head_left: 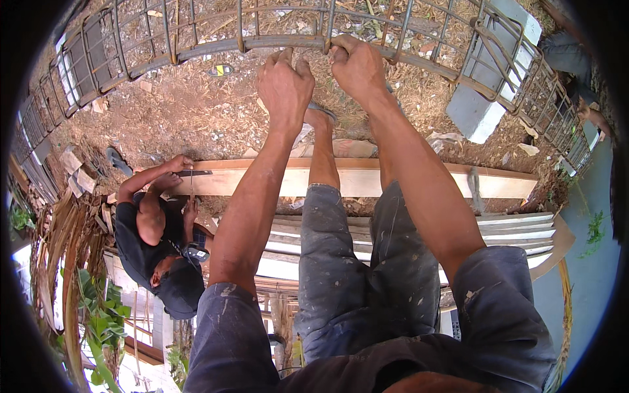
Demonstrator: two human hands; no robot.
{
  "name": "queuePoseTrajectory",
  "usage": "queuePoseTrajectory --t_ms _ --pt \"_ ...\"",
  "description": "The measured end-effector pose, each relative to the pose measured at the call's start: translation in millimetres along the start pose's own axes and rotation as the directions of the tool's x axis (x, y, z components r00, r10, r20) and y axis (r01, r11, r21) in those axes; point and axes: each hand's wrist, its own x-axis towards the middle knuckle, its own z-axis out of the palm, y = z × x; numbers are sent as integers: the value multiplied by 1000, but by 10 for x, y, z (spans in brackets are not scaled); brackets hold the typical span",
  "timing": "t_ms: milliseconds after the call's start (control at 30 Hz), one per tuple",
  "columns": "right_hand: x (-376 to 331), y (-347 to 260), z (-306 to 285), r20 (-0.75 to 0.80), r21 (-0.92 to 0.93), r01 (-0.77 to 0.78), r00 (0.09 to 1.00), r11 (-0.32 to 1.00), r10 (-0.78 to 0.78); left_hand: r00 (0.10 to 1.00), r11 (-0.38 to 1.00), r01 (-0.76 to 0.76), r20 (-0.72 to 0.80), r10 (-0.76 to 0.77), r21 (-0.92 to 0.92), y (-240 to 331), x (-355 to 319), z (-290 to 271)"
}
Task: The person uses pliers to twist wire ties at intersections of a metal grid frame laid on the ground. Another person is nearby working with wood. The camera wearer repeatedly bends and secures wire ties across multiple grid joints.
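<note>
A long rusty rebar cage (216, 48) of lengthwise bars and square stirrups stretches across the top of the view. My right hand (359, 71) is closed at its near lower bar, thumb and forefinger pressed around the bar where a stirrup (329, 26) crosses it. Just to the left, my left hand (285, 88) has curled fingers whose tips reach the same bar, with the thumb pointing up beside them. Whatever lies inside those left fingers is hidden.
Grey-and-white blocks (488, 108) sit under the cage. A person in a black cap (181, 288) crouches at left, holding a dark saw-like blade (196, 173) at a long wooden plank (445, 182). Stacked boards (517, 226) lie behind my legs. Another person's arm (593, 118) shows at far right.
</note>
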Motion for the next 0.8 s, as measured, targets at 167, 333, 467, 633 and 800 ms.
queuePoseTrajectory --t_ms 167,333,467,633,800 --pt "-178 116 171 -182 75 131 977 989 -115 972 944 138 225 -70 -301 42 -85 123" --pt "-719 300 498 -246 87 143 962 986 -118 813 662 504 564 -146 -555 14 43 -37" --pt "-671 323 720 -151 118 84 986 989 -66 801 710 495 580 -150 -500 19 100 -84" --pt "-960 -250 630 31 291 -64 998 955 57 778 769 493 602 -179 -408 -16 104 -54" --pt "-1128 191 240 45 315 171 980 933 -195 961 996 -77 265 84 -36 144 -65 90"
